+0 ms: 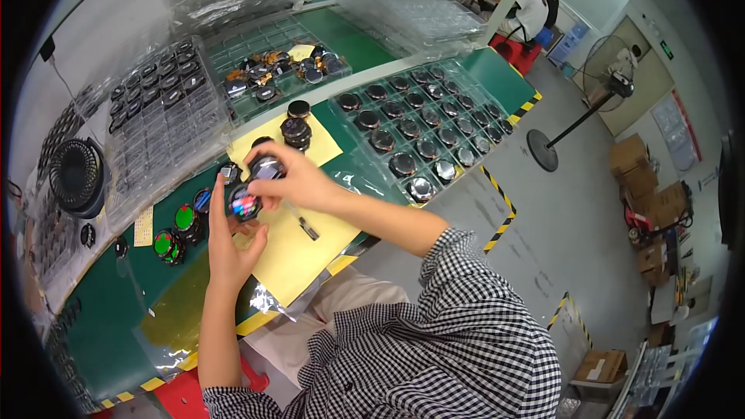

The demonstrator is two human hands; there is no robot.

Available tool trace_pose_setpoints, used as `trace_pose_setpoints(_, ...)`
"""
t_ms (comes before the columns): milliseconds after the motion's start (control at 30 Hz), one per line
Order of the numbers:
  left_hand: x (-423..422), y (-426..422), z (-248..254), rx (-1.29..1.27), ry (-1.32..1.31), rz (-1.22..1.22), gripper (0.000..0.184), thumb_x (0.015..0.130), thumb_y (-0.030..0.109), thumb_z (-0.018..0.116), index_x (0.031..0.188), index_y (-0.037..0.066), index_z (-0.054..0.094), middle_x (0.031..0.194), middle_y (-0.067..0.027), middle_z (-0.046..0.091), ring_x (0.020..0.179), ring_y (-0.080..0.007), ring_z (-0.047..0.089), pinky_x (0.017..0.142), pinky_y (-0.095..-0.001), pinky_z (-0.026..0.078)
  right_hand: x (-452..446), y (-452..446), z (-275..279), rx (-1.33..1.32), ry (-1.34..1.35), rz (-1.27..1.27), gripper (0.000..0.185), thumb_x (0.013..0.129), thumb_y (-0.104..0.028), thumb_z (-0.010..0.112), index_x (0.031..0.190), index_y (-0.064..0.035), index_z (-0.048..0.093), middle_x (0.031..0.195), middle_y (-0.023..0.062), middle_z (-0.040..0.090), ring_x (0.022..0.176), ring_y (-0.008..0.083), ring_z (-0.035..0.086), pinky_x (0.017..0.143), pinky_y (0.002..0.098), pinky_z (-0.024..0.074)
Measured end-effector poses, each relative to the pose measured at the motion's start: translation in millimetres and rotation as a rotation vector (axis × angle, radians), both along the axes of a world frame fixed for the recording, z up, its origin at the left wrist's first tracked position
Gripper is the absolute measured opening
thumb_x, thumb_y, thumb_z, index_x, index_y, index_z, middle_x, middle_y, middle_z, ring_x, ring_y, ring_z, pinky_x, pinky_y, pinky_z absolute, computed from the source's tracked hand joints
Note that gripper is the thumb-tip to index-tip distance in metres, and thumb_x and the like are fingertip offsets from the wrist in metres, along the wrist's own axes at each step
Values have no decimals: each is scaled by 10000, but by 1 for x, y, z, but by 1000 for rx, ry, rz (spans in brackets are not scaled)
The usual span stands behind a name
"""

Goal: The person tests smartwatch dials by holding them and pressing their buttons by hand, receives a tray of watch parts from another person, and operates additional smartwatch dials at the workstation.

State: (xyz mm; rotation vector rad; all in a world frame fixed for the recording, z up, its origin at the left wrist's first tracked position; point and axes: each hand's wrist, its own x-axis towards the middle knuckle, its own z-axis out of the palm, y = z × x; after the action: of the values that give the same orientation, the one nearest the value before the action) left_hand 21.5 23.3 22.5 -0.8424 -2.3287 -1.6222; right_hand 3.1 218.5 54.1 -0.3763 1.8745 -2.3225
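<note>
My right hand (289,174) is closed, thumb and fingers pinching a round dark watch (268,168) with a pale face. Just below it, a second round watch (244,203) shows a lit, multicoloured screen close to my right fingertips. My left hand (233,247) stands upright beside this lit watch, fingers stretched out and thumb apart. Whether the left fingers touch it, I cannot tell. Left of that hand are stacked watches with green-and-red screens (166,245) and a green screen (185,217). Yellow paper (299,244) lies beneath my hands, with a small black piece (308,228) on it.
A clear compartment tray of round watches (427,124) lies to the right. Behind are another filled tray (159,81), a heap of watch parts (272,70) and stacked clear trays (407,8). A black fan (77,177) stands left. Another person (531,15) sits far back.
</note>
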Motion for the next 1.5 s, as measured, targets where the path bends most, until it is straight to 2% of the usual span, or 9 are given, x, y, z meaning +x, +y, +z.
trace_pose_setpoints(200,-3,-3,-9,-45,28,-21,851,781,-100,582,1526,22,189,1556,-155,310,748,-122,630,655,-227,514,-5,159,23,220,2,-618,448,838,-66,722,1231,-3,518,854,127,674,621,145,650,558,267,561)
trace_pose_setpoints(467,-3,0,-13,-115,42,-41,801,800,-41,633,1509,55,274,1540,-180,329,736,-152,646,650,-248,525,3,503,-75,95,123,-1642,463,779,51,667,1191,-11,464,813,161,635,524,201,648,442,305,532)
trace_pose_setpoints(767,-6,-1,-14,-132,-25,-64,773,809,-58,615,1502,54,291,1512,-179,373,732,-153,650,649,-250,532,-2,512,-73,232,23,-1801,440,819,38,664,1200,-38,456,863,173,635,538,221,664,450,296,531)
trace_pose_setpoints(867,-6,-1,-13,-122,-2,-64,754,810,-56,616,1490,49,307,1495,-183,391,737,-156,654,645,-256,535,-5,498,-63,157,105,-1697,413,857,7,670,1205,-50,456,906,170,642,571,201,652,467,282,522)
trace_pose_setpoints(1033,-1,1,-8,-178,86,-51,706,797,-75,602,1452,7,354,1409,-179,483,764,-132,628,679,-239,508,-5,372,-20,-450,14,-829,330,982,-264,587,1212,-72,450,1037,185,636,791,209,594,679,319,533)
trace_pose_setpoints(1067,-1,2,-6,-183,91,-53,704,794,-70,609,1447,8,359,1406,-179,485,767,-141,630,694,-248,510,-1,336,-10,-561,-47,-631,363,1025,-372,454,1214,-62,443,1140,236,585,902,255,570,784,376,523)
trace_pose_setpoints(1133,1,0,-3,-197,92,-46,700,788,-60,623,1437,10,369,1399,-179,488,773,-157,634,722,-268,515,9,256,9,-776,-162,-302,396,989,-318,430,1279,-48,426,1255,293,488,978,315,545,873,410,508)
trace_pose_setpoints(1267,0,-4,-2,-116,170,-38,721,768,-15,670,1430,35,389,1391,-190,471,897,-220,640,808,-324,508,12,131,6,-858,-333,-13,453,963,-229,444,1382,-58,427,1328,257,473,972,298,564,882,401,510)
trace_pose_setpoints(1500,-5,-17,9,-159,364,73,778,710,98,766,1408,26,429,1341,-166,489,1111,-303,552,946,-405,447,-1,-14,-24,-727,-521,216,407,986,-263,395,1339,-67,450,1204,179,588,941,290,614,882,390,514)
